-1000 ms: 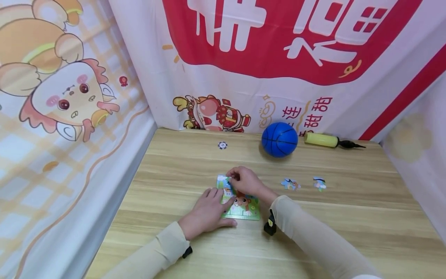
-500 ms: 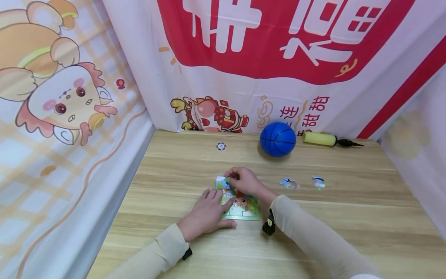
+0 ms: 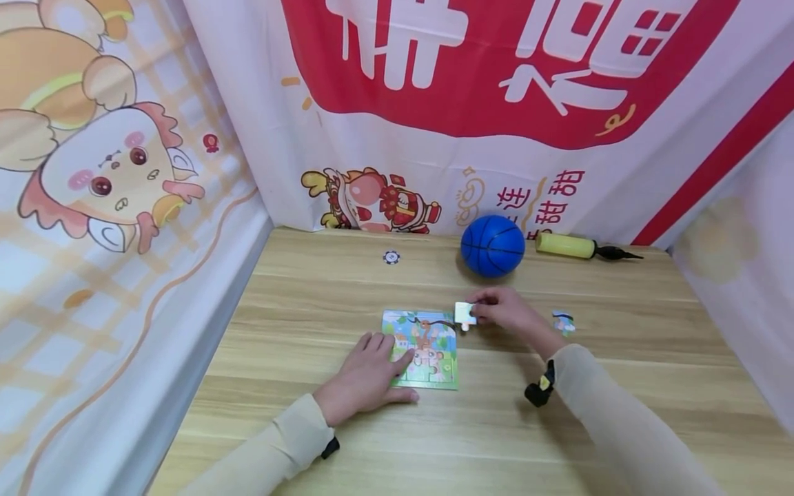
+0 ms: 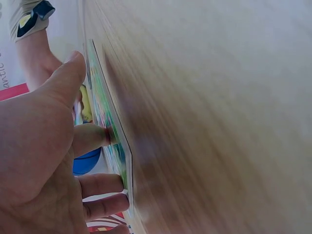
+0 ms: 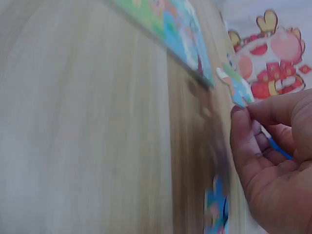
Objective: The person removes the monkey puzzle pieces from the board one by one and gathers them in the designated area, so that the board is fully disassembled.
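Head view: puzzle piece [image 3: 464, 313] in right hand [image 3: 504, 311].

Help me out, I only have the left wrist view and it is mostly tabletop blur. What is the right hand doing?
Observer: The right hand pinches a puzzle piece just off the puzzle board's right edge, pale back up in the head view.
Operator: Are any loose pieces out?
Observer: The head view shows one loose piece on the table, right of that hand.
Operator: I see something blue past my fingers. What is it?
Observer: A blue ball near the back wall, with a yellow pump lying to its right.
Operator: And my left hand, from above?
Observer: The left hand lies flat, fingertips on the board's left edge.
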`<state>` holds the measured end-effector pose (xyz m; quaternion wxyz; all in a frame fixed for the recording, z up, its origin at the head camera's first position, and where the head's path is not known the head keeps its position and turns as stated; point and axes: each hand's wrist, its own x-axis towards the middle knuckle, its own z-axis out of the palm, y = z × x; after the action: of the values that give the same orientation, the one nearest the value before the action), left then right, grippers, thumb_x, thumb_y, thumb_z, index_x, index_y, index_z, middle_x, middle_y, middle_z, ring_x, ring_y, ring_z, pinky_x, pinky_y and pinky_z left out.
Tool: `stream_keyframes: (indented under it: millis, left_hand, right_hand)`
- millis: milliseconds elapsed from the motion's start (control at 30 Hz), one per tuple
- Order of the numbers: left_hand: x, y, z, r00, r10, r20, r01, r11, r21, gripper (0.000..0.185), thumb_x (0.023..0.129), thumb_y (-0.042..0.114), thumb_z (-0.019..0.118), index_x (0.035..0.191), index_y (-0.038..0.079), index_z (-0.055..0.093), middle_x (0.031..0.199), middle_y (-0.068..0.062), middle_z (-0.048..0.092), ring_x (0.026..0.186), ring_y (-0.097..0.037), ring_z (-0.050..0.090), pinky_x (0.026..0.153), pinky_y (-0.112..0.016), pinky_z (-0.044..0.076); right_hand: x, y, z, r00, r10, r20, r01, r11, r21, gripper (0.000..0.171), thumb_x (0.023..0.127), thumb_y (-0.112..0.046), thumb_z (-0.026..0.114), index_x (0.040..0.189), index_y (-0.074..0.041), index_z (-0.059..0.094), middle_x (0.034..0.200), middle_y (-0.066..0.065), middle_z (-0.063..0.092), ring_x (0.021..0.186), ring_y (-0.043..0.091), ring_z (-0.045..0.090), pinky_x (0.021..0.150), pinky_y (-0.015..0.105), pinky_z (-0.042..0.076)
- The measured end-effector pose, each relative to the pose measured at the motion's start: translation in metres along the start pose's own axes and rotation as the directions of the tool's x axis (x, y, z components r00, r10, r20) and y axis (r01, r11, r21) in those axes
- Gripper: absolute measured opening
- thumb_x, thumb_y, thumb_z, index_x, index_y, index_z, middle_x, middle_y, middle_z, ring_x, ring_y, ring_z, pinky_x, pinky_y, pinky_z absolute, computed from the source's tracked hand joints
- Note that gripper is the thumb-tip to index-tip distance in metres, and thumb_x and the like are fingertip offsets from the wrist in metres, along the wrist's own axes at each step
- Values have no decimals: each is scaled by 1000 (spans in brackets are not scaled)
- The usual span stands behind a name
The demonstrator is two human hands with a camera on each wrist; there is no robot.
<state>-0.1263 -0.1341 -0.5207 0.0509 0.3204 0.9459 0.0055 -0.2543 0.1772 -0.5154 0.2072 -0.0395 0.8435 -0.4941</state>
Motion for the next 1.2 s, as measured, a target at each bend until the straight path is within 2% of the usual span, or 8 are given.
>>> stream_keyframes:
  millis: [167, 533, 933, 1067, 1200]
  left_hand:
    - [0, 1, -2, 1000, -1, 2, 1, 1000, 5, 85, 90, 80, 42, 154, 24, 48, 132, -15, 47, 124, -33, 41, 114, -58, 27]
    - [1, 2, -5, 1000, -6, 21, 6, 1000, 10, 85, 90, 80, 43, 154, 24, 48, 132, -14, 47, 123, -32, 41, 115, -57, 26]
    - [3, 5, -5, 999, -9, 30, 9, 1000, 13, 85, 91, 80, 42, 154, 24, 48, 133, -16, 47, 125, -34, 41, 115, -58, 25]
    - [4, 5, -8, 999, -11, 33, 10, 1000, 7, 82, 91, 78, 46, 152, 24, 51, 132, -17, 48, 124, -35, 42, 115, -59, 24]
    - [7, 3, -11, 1000, 1, 2, -1, 1000, -11, 75, 92, 74, 51, 145, 21, 59, 136, -18, 48, 127, -35, 42, 116, -60, 23]
  right_hand:
    - [-8, 14, -14, 1000, -4, 18, 6, 993, -117, 21, 99, -11, 66, 118, -4, 72, 102, 10, 68, 85, 23, 66, 76, 36, 58]
    - [-14, 5, -7, 999, -52, -3, 49, 964, -263, 19, 99, -12, 67, 115, -6, 75, 98, 5, 69, 80, 21, 63, 75, 34, 57]
    - [-19, 2, -10, 995, -88, -48, 69, 946, -317, 18, 98, -16, 68, 114, -8, 74, 102, 4, 70, 89, 22, 63, 77, 37, 56]
    - [-21, -2, -9, 989, -135, -54, 110, 936, -336, 18, 98, -17, 68, 112, -7, 75, 100, 4, 69, 85, 21, 64, 74, 36, 57]
    - [-25, -10, 0, 974, -228, 2, 211, 897, -388, 17, 97, -16, 70, 110, -8, 76, 96, -1, 70, 84, 17, 63, 75, 35, 56]
